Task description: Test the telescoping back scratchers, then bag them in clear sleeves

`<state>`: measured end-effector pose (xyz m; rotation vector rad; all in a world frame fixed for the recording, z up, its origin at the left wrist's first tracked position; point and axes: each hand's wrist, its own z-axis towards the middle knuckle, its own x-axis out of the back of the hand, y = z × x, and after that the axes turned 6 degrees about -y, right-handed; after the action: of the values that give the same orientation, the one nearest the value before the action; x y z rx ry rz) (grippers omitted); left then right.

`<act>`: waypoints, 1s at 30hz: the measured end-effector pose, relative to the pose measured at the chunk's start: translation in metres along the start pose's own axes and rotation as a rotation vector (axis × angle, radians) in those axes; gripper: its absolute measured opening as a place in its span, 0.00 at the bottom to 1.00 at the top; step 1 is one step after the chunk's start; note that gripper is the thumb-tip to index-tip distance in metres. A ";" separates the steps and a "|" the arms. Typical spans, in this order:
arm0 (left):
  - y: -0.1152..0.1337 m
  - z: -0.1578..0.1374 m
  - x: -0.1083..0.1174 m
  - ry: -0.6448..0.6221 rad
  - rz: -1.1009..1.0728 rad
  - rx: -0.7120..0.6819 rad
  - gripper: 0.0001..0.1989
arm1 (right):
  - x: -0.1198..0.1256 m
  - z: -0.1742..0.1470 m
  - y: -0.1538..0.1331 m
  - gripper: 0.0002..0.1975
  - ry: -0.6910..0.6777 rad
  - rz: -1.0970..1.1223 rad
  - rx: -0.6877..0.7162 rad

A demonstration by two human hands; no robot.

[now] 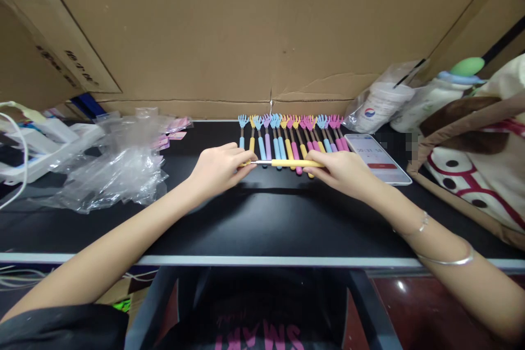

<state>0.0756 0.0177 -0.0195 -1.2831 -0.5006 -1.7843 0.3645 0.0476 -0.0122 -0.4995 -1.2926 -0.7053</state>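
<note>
A yellow back scratcher (293, 163) lies level between my two hands, above the black table. My left hand (219, 169) is closed around its claw end, which the fingers partly hide. My right hand (338, 169) pinches the end of the yellow handle. Just behind it, several back scratchers (268, 145) in blue, yellow, purple and pink lie side by side in a row. Their hand-shaped claws point towards the cardboard wall, and the held one crosses in front of their handles.
Clear plastic bags (118, 164) are heaped at the left, beside a white power strip (53, 147) with cables. On the right lie a phone (377, 158) showing a timer, a bagged white cup (379, 106), a bottle (435, 98) and a cloth bag (484, 158). Cardboard (229, 33) closes off the back.
</note>
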 end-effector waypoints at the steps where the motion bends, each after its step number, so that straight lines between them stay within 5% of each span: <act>1: 0.000 -0.001 0.000 0.004 -0.004 -0.005 0.13 | 0.000 0.000 -0.002 0.16 -0.004 0.002 0.000; 12: 0.013 -0.005 -0.013 0.019 -0.094 -0.035 0.11 | -0.011 -0.001 -0.014 0.14 -0.003 -0.012 0.016; 22: 0.035 -0.005 -0.015 -0.008 -0.120 -0.086 0.12 | -0.018 0.004 -0.044 0.09 0.054 -0.017 0.189; 30: 0.040 -0.004 -0.011 0.061 -0.048 -0.159 0.17 | -0.021 0.006 -0.049 0.20 0.223 -0.188 0.276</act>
<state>0.1074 -0.0024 -0.0375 -1.3302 -0.3642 -1.9296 0.3234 0.0217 -0.0334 -0.0728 -1.2108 -0.7025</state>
